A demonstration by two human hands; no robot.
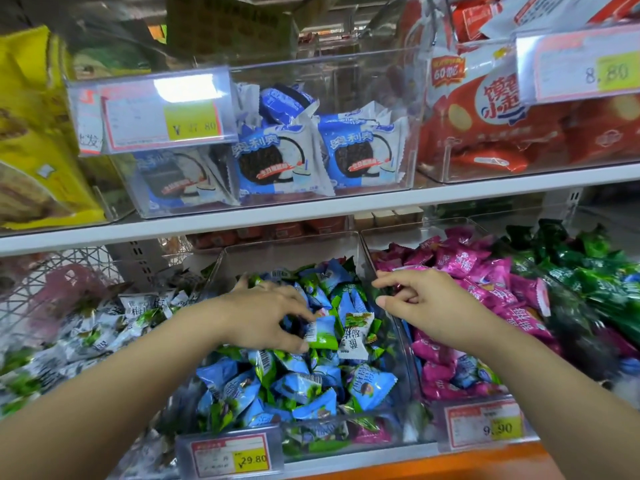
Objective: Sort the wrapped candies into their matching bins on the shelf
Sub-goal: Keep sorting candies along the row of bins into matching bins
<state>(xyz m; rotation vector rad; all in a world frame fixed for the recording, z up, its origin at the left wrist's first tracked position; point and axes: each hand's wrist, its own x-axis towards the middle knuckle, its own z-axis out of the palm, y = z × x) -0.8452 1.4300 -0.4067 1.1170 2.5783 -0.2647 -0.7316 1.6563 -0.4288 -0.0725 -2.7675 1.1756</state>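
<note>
The 29.80 tag (239, 457) fronts the middle bin (294, 251), the 9.90 tag (485, 426) the bin of pink candies (460, 261). Above, the 47.80 tag (162, 114) hangs beside the 奥利奥 Oreo packs (277, 161), with the 8.80 tag (581, 65) further right. My left hand (263, 317) pinches a blue-and-green candy (322, 332) on top of the middle bin's pile. My right hand (426, 299) hovers at the pink candies' edge, fingers curled; I cannot tell whether they hold anything.
</note>
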